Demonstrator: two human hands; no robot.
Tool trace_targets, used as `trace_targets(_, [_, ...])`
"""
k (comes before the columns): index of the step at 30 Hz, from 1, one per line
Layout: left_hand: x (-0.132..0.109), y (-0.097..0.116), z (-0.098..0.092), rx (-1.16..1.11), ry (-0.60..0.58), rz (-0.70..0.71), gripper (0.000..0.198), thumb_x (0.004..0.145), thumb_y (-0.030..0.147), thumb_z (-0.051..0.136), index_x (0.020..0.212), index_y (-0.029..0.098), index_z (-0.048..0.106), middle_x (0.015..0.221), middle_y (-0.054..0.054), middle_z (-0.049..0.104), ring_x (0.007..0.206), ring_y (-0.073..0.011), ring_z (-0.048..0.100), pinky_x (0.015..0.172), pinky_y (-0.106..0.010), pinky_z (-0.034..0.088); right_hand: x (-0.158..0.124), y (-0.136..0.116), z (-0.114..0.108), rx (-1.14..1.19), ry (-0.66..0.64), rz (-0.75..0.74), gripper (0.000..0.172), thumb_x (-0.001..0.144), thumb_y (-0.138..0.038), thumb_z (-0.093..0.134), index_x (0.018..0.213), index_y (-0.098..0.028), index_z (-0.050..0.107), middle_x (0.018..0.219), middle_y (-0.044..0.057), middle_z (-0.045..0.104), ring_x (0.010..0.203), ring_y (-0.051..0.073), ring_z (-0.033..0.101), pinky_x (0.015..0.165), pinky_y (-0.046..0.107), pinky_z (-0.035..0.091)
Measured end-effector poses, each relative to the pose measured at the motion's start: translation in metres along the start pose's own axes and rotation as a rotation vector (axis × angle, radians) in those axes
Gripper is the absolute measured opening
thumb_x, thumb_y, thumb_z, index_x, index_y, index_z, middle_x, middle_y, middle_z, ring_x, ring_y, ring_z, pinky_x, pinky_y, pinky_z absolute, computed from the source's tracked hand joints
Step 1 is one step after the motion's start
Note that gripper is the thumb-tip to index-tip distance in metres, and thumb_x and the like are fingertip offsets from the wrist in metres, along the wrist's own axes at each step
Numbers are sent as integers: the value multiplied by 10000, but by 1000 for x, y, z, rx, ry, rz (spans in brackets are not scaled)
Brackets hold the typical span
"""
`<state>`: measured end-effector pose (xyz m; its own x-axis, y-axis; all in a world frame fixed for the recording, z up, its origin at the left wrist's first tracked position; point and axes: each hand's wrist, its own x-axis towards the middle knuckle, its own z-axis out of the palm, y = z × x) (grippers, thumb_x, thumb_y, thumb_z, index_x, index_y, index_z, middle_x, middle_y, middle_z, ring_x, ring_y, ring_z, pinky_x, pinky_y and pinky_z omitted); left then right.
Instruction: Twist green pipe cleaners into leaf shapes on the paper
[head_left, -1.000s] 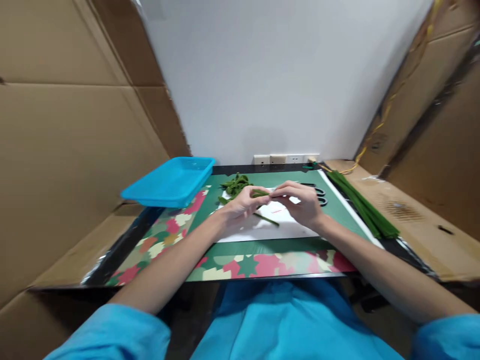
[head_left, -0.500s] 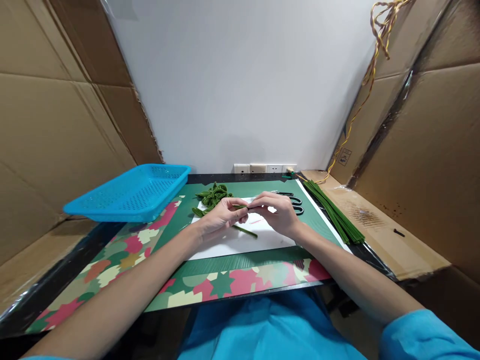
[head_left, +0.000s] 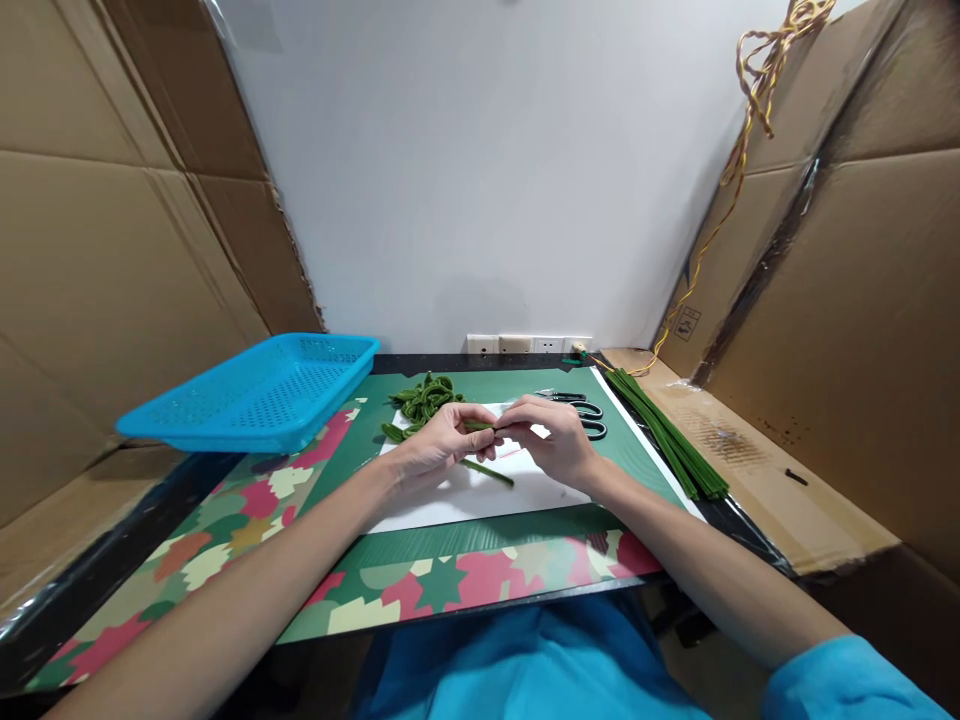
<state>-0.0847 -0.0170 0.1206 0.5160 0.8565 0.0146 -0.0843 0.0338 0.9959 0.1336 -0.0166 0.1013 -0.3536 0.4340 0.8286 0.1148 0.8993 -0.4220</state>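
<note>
My left hand (head_left: 441,442) and my right hand (head_left: 551,440) meet over a white sheet (head_left: 480,490) on the green mat. Both pinch a green pipe cleaner (head_left: 487,471) between their fingertips, and its free end trails down onto the sheet toward me. Just beyond my left hand lies a pile of bent green pipe cleaners (head_left: 424,398). Black-handled scissors (head_left: 585,410) lie right behind my right hand.
A blue perforated tray (head_left: 255,395) overhangs the table's left side. A bundle of straight green pipe cleaners (head_left: 667,435) lies along the right edge of the mat. Cardboard walls stand on both sides, wall sockets (head_left: 525,344) at the back. A camouflage-patterned cover (head_left: 450,575) spans the near table.
The view has swung left and steadied. My hands keep pinching the green pipe cleaner in the same place over the white sheet, with only slight finger movement.
</note>
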Motion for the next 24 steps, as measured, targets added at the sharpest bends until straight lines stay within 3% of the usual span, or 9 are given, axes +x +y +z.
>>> trace_targets(4, [-1,1,5,-20,21,-16,436,720,483,975,901,142,771,718,-35,713,613,-115,650,586,-218,494,0,4,-2,7,46,68,165,1055,-334,664,991,-232,778,923,54,766,778,165,713,702,300,592])
trace_targets(10, [6,-8,7,-44,135,15,455,826,549,878,810,141,676,668,9,627,486,-49,499,438,-184,310,-2,18,-11,26,96,164,139,1006,-340,735,1006,-212,790,944,57,752,761,161,708,682,306,608])
trace_targets(17, [5,-12,10,-32,355,131,400,766,440,938,911,144,712,753,9,649,582,-59,543,525,-191,386,-3,11,-13,44,57,240,161,979,-360,761,1007,-204,787,962,55,773,821,173,748,719,306,638])
trace_targets(24, [8,-23,12,32,374,212,375,786,459,913,900,134,765,706,-5,636,589,-88,541,529,-224,407,-3,4,-5,76,33,350,265,994,-439,729,1077,-190,764,967,76,800,809,195,770,750,337,673])
